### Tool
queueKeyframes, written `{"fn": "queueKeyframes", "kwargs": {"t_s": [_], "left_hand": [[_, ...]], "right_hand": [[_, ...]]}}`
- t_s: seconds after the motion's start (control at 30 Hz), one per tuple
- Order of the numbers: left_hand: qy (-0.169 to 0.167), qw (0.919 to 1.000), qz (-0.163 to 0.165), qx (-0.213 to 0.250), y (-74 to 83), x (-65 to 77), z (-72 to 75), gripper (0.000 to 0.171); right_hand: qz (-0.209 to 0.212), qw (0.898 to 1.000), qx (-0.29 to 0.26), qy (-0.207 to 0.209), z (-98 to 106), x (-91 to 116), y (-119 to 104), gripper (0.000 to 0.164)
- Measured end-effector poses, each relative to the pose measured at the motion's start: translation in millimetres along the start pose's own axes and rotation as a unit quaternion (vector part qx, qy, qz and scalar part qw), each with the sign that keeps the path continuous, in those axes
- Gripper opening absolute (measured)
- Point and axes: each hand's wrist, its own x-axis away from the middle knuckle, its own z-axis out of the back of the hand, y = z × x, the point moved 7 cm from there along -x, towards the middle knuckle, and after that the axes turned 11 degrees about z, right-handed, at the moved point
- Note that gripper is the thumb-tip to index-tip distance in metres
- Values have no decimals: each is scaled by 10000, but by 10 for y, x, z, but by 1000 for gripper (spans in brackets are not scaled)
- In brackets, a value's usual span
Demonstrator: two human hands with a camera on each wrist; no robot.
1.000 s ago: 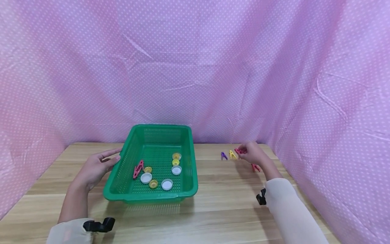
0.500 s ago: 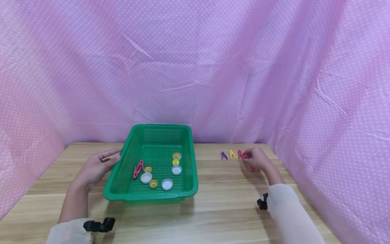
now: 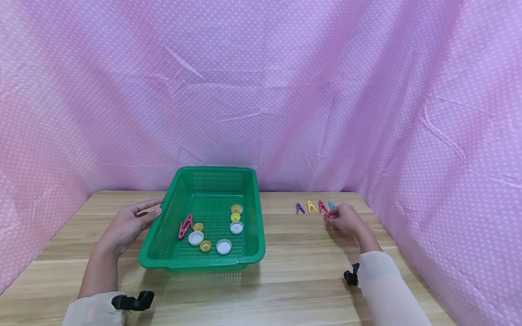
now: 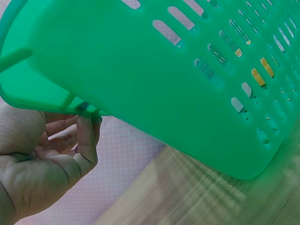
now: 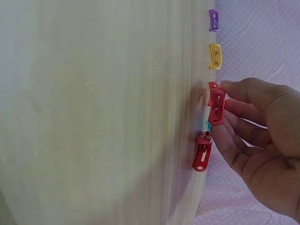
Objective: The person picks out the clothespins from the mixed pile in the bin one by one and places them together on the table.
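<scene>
My left hand (image 3: 128, 226) holds the left rim of a green plastic basket (image 3: 204, 263), its fingers curled at the edge in the left wrist view. Inside lie a pink clothespin (image 3: 185, 226) and several white and yellow bottle caps (image 3: 224, 246). At the right, my right hand (image 3: 345, 221) pinches a red clothespin (image 5: 216, 107) between thumb and fingers. Beyond it runs a row with a purple clothespin (image 3: 300, 208), a yellow clothespin (image 3: 311, 207), another red clothespin (image 3: 322, 206) and a partly hidden blue clothespin (image 3: 331, 204). One more red clothespin (image 5: 202, 157) shows in the right wrist view.
Basket and clothespins are on a wooden table (image 3: 285, 271). Pink dotted cloth (image 3: 261, 90) hangs along the back edge and both sides. A black band mount (image 3: 133, 300) sits at the left sleeve, another mount (image 3: 351, 275) at the right.
My right hand has left a red clothespin beside the yellow one, moved right and nearer, and now pinches another red clothespin. The blue clothespin has come into view. My left hand stays put.
</scene>
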Motion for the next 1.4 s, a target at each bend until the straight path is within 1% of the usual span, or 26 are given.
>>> {"fn": "queueKeyframes", "kwargs": {"t_s": [0.17,0.37,0.53,0.73,0.93,1.03,1.17,1.4], "left_hand": [[11,10000,-6,-6,2,-1,-5,68],[-20,10000,24,8,0,0,-7,68],[-13,10000,36,1,-6,3,-4,67],[-15,10000,12,-43,-4,2,-6,66],[-45,10000,-14,18,2,8,-5,67],[-68,10000,-10,57,3,10,-6,67],[-76,9999,-6,80,2,9,-4,68],[-50,10000,-14,78,1,-2,3,68]], "right_hand": [[-138,9999,0,-35,-29,13,37,19],[-34,9999,127,5,-29,11,19,15],[-48,9998,158,-61,-38,11,6,11],[-54,9998,149,-117,-25,1,15,24],[125,9995,205,-228,-14,-25,-10,36],[105,9992,230,-311,-26,-36,-12,38],[-54,9990,176,-403,-39,-35,-4,37],[68,9988,263,-409,-34,-28,-11,38]]}}
